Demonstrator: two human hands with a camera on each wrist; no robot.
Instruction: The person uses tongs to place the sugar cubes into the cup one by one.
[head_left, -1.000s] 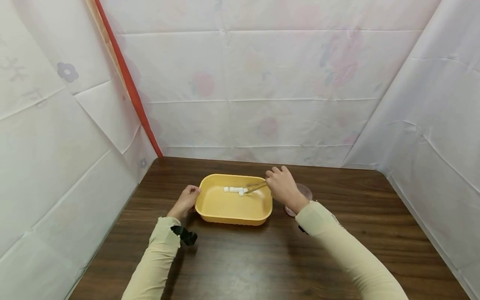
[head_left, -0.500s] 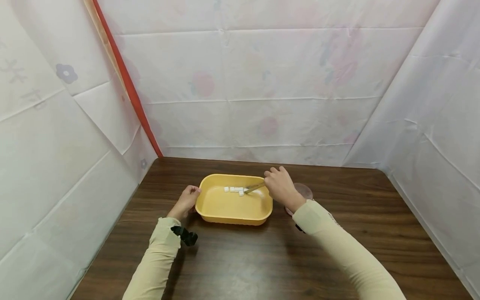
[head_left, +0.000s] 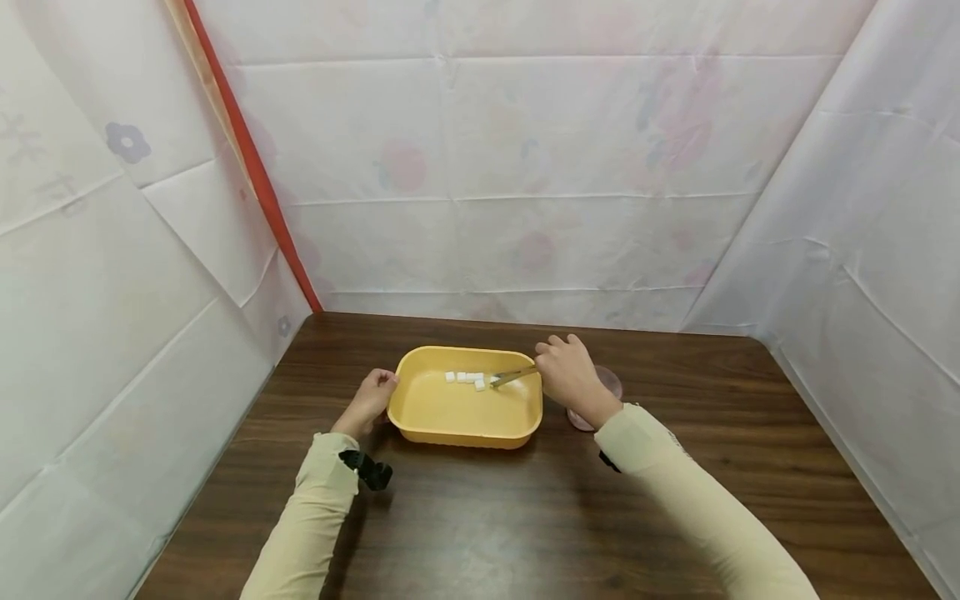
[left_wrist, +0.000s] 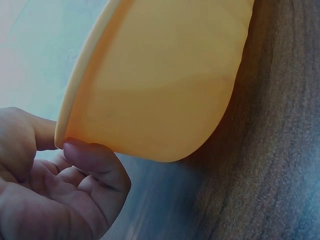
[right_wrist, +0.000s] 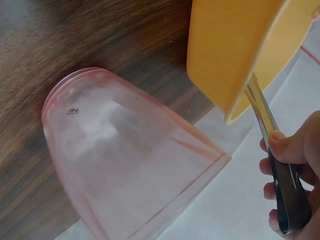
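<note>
**Tongs [right_wrist: 287, 187] Dipped Among White Cubes [head_left: 480, 385] as the Tub's Rim Was Pinched**

And there was the yellow tub [head_left: 457, 417], sitting squarely between the two hands on the dark wooden table [head_left: 465, 517]! The left hand [head_left: 369, 398] had the rim at its own end, pinching it with the fingertips on either side of the edge. Over on the other flank, the right hand [head_left: 573, 377] was wrapped around the metal tongs, thumb laid along one side, fingers curled against the other. The tongs sloped from that grip over the near rim and down into the tub, tips right beside the white cubes. Was one caught between those tips? Too small to tell! The cubes formed a short row inside, ahead of the tongs and towards the left hand, with one sitting just out of line.

Close by the right hand, partly hidden under its wrist from above, stood a see-through pink cup [right_wrist: 125, 150], upright on the table and apart from the tub. Pale sleeves [head_left: 697, 492] covered both arms, and a black strap [head_left: 366, 469] showed at the left wrist. Beyond both hands hung a white patterned cloth [head_left: 480, 167], with a red strip [head_left: 262, 182] running down it on the left hand's side.
</note>
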